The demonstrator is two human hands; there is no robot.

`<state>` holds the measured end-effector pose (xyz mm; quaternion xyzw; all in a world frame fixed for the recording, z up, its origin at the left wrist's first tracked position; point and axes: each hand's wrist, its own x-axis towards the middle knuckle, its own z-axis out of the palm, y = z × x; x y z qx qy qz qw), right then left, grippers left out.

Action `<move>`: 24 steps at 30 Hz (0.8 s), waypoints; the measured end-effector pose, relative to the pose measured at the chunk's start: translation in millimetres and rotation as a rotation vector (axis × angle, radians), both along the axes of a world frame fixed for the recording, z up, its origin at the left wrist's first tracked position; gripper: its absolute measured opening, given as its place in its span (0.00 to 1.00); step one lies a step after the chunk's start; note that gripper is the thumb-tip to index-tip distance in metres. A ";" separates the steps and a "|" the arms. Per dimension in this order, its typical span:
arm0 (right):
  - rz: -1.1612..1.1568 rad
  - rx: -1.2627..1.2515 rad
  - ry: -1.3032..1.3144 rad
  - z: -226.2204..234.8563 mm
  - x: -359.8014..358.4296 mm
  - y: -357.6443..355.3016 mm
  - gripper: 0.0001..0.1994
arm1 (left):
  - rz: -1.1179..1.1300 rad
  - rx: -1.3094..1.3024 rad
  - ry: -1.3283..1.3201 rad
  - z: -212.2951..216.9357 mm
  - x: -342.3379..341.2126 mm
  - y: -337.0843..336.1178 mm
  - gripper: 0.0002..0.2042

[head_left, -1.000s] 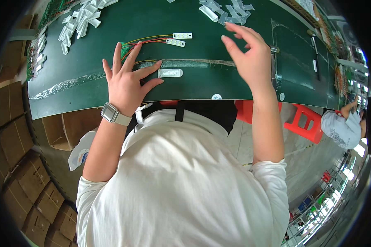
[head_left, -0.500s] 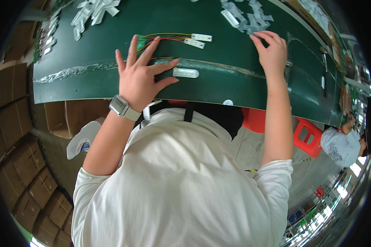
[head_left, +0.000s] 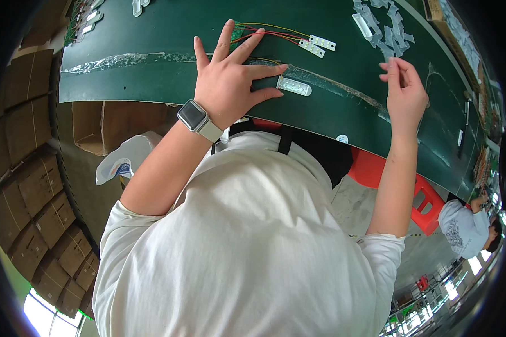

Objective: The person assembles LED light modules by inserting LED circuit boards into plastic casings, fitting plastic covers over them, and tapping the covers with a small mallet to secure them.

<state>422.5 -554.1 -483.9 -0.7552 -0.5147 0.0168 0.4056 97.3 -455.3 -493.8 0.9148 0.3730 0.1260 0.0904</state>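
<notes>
My left hand [head_left: 230, 76] lies spread on the table, its fingers apart. Its fingertips rest on a small green circuit board [head_left: 238, 31] and the wires beside it. Red and yellow wires [head_left: 281, 33] run right from the board to two white LED strips [head_left: 317, 46]. Just right of my left thumb and index finger lies a clear, round-ended plastic case [head_left: 294, 86]. My right hand [head_left: 406, 95] is closed in a pinch at the near end of a pile of translucent strips [head_left: 395, 33], its fingertips on a strip [head_left: 386, 50]. A white case [head_left: 362, 26] lies beside the pile.
The green table [head_left: 152, 78] has a band of clear tape across it. More white cases [head_left: 138, 7] lie at the far left. Cardboard boxes [head_left: 36, 174] are stacked at left, and an open carton [head_left: 115, 123] sits below the table edge. A red stool [head_left: 427, 205] and another person [head_left: 464, 224] are at right.
The whole view has shifted, so the table and things appear farther right and higher. My left hand stays on the board; my right hand has turned, its fingers more curled at the strips.
</notes>
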 end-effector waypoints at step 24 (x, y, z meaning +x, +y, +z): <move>0.300 -0.235 -0.040 5.9 -74.5 -40.3 0.13 | -0.005 0.009 0.002 -2.7 -2.0 -0.4 0.22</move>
